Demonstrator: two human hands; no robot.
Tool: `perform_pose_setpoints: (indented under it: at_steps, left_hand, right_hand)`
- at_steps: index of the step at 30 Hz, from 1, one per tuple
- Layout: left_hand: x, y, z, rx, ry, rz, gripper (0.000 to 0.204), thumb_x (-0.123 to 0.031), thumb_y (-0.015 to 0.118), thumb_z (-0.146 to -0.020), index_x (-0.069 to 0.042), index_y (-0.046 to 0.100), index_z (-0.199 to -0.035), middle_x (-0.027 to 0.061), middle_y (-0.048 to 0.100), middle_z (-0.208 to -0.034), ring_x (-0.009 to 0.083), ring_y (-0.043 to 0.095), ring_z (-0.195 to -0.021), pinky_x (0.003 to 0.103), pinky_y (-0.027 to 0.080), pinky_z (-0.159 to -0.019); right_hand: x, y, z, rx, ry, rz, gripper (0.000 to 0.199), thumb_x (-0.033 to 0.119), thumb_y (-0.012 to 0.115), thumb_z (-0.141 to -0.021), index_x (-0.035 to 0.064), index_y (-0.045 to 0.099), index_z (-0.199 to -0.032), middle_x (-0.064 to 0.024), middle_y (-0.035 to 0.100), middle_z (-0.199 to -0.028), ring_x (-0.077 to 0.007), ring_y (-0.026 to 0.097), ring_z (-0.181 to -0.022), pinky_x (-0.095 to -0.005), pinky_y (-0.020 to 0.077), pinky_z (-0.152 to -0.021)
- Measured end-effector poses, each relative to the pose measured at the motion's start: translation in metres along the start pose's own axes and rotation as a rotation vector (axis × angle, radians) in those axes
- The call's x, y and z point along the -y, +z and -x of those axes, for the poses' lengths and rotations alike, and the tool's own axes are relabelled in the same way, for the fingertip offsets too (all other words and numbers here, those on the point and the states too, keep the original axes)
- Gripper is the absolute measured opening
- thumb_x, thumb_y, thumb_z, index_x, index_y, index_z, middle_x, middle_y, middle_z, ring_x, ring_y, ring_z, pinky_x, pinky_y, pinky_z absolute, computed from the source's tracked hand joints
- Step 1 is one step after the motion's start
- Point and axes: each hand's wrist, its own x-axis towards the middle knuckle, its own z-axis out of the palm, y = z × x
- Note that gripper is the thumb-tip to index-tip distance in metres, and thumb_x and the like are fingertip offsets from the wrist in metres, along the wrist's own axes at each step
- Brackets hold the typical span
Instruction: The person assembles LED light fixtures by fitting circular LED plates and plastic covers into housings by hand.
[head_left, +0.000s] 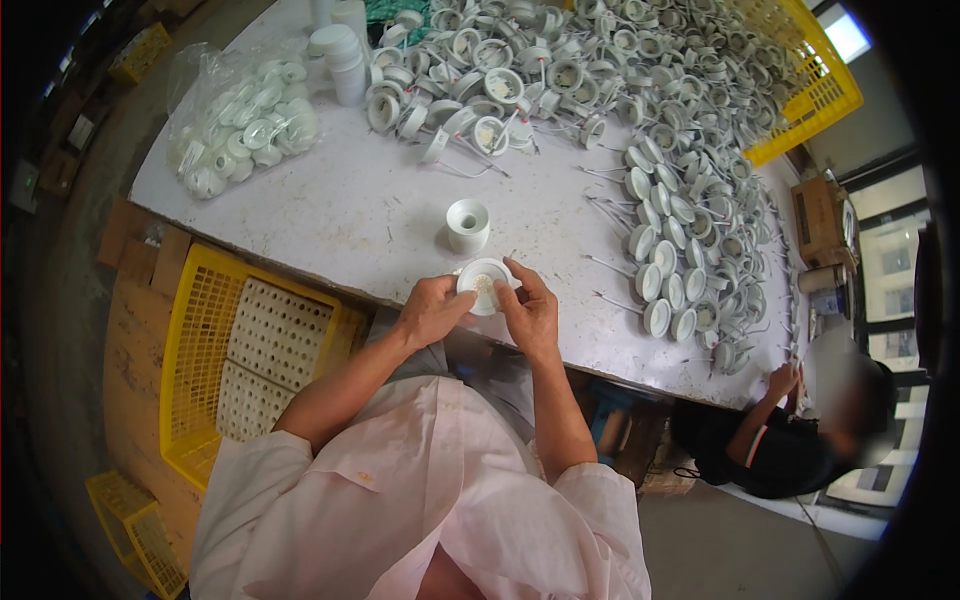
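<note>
At the table (350,225), left hand (434,308) and right hand (532,315) pinch a white dish (484,284); white cylinder (468,227) just beyond; wired cups (648,281) behind.

The white, shallow round cup (485,287) has a cream-speckled centre; the white flanged cylinder (468,227) is plain. Brown flecks mottle the pale lilac-grey flat surface (360,220). Rows of dark dots pattern the white rectangular blocks (275,345); the plastic lattice crate (200,330) is yellow.

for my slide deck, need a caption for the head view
Left hand and right hand hold a round white part near the edge of a table heaped with wired parts.
</note>
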Motion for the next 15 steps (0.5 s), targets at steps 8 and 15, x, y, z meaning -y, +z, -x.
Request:
perform_pose_setpoints:
  at_steps: [8, 15]
  left_hand:
    - [0.011, 0.011, -0.021, 0.046, 0.024, -0.152, 0.023, -0.015, 0.055, -0.092, 0.005, 0.063, -0.1, 0.0046, 0.064, -0.077, 0.006, 0.057, -0.061, 0.021, 0.042, -0.049]
    - [0.01, 0.043, -0.046, -0.012, 0.022, -0.027, 0.035, -0.03, 0.063, -0.084, 0.004, 0.063, -0.094, 0.0111, 0.063, -0.073, 0.0153, 0.061, -0.062, 0.029, 0.049, -0.059]
  right_hand:
    - [0.042, -0.028, 0.006, 0.235, -0.457, 0.632, 0.072, 0.024, 0.082, -0.069, 0.0066, 0.051, -0.132, -0.0154, 0.046, -0.135, -0.0339, 0.048, -0.118, -0.0404, 0.0448, -0.097]
    - [0.026, -0.062, -0.017, 0.155, -0.507, 0.601, 0.074, 0.025, 0.084, -0.066, 0.0067, 0.052, -0.131, -0.0156, 0.05, -0.131, -0.034, 0.05, -0.115, -0.0407, 0.0443, -0.097]
